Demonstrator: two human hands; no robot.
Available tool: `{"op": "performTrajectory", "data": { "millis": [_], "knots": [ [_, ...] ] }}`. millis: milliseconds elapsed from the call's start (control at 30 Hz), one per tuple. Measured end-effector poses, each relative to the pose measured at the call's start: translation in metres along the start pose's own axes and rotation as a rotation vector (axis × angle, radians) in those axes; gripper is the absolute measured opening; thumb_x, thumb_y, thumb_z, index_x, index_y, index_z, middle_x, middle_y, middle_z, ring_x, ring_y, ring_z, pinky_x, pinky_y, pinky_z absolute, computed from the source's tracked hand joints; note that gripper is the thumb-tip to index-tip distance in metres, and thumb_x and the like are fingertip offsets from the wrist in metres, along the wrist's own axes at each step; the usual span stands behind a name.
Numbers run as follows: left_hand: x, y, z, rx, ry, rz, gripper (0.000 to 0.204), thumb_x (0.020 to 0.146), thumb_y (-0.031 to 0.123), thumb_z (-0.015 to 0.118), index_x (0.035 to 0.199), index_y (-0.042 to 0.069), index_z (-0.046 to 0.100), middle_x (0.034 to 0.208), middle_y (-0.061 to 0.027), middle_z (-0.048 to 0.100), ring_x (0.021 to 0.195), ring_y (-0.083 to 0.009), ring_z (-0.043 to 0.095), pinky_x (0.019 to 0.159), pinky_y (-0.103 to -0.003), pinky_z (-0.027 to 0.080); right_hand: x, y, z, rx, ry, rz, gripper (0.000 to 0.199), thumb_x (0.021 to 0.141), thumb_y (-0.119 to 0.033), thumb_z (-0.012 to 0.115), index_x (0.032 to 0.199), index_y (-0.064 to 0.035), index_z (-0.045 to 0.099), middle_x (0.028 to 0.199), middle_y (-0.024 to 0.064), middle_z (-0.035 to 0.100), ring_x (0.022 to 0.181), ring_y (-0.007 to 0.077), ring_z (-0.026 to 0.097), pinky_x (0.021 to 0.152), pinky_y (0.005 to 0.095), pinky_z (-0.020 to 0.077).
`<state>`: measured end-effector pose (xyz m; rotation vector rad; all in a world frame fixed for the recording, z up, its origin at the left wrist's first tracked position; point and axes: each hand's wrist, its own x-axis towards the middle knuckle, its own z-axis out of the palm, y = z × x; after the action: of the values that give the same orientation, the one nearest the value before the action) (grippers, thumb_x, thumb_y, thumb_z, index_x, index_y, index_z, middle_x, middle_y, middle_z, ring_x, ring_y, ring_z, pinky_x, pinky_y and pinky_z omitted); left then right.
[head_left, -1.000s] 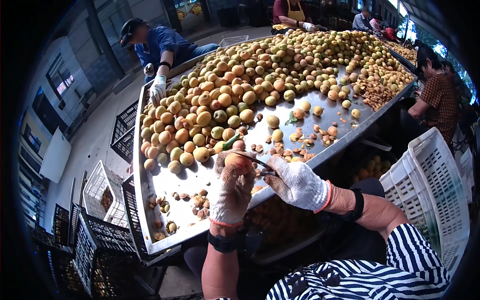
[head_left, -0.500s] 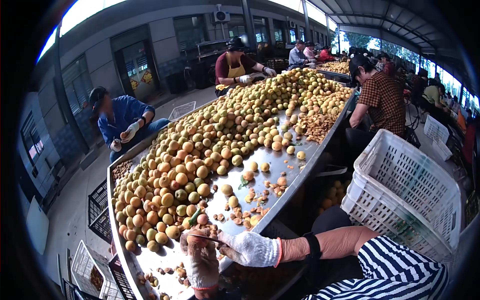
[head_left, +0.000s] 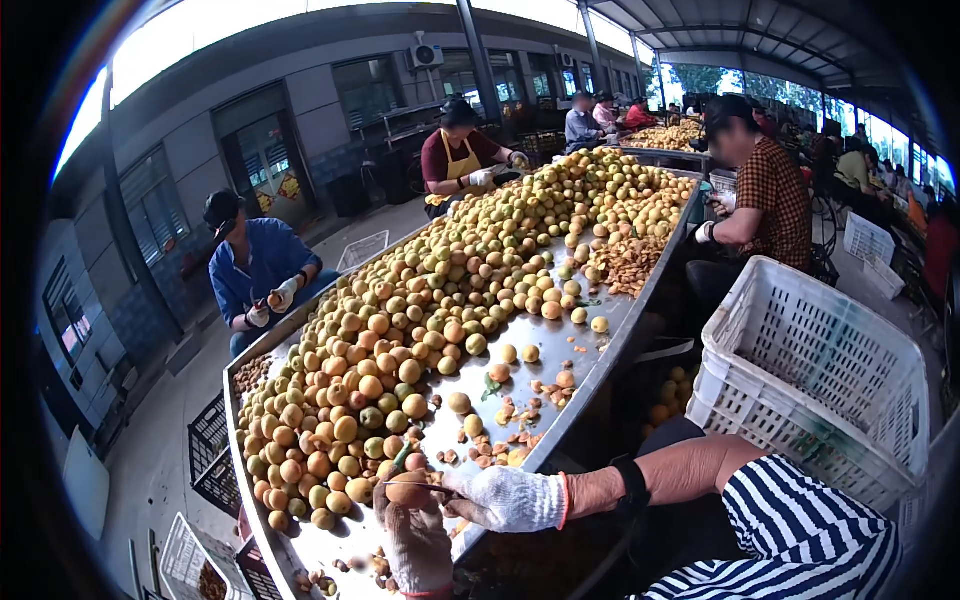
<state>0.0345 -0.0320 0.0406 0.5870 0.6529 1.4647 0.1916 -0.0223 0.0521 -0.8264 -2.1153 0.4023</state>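
My left hand [head_left: 418, 540], in a white knit glove, holds a yellow-orange apricot [head_left: 407, 489] over the near end of a long metal table [head_left: 600, 368]. My right hand [head_left: 503, 499], also gloved, grips a thin knife [head_left: 420, 486] whose blade lies across that apricot. Just beyond my hands lies a big heap of apricots [head_left: 420, 310] that runs along the table. Loose brown pits [head_left: 497, 447] are scattered on the bare metal near my right hand.
A white slotted plastic crate [head_left: 815, 385] stands at my right. Dark crates [head_left: 210, 450] sit on the floor at the left. Other people work at the table: one in blue [head_left: 258, 270] on the left, one in an apron [head_left: 458, 155] at the far side, one in a checked shirt [head_left: 765, 195] on the right.
The view has tilted up and turned right, so my hands now sit lower in the picture. Both hands stay together on the apricot with the knife.
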Motion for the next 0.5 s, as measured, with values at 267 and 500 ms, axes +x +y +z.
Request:
{"op": "performTrajectory", "data": {
  "millis": [267, 500],
  "knots": [
    [0.011, -0.009, -0.014, 0.053, -0.142, 0.096, 0.029, 0.09, 0.026, 0.054, 0.11, 0.004, 0.056, 0.09, -0.0037, 0.058, 0.069, -0.0095, 0.051, 0.054, -0.021, 0.044, 0.0, 0.016, 0.031, -0.108, 0.167, -0.069, 0.041, 0.084, -0.021, 0.057, 0.116, 0.0021, 0.048, 0.081, 0.0231, 0.056, 0.06, 0.0355, 0.058, 0.053, 0.0413, 0.0468],
    [0.011, 0.016, -0.012, 0.319, -0.159, 0.183, 0.038, 0.078, 0.006, 0.063, 0.113, 0.002, 0.05, 0.09, -0.0089, 0.061, 0.062, -0.0092, 0.053, 0.052, -0.016, 0.042, 0.007, 0.019, 0.013, -0.389, -0.063, -0.24, 0.029, 0.086, -0.021, 0.054, 0.107, -0.0008, 0.05, 0.075, 0.0203, 0.056, 0.067, 0.0365, 0.059, 0.055, 0.0422, 0.0468]
  ]
}}
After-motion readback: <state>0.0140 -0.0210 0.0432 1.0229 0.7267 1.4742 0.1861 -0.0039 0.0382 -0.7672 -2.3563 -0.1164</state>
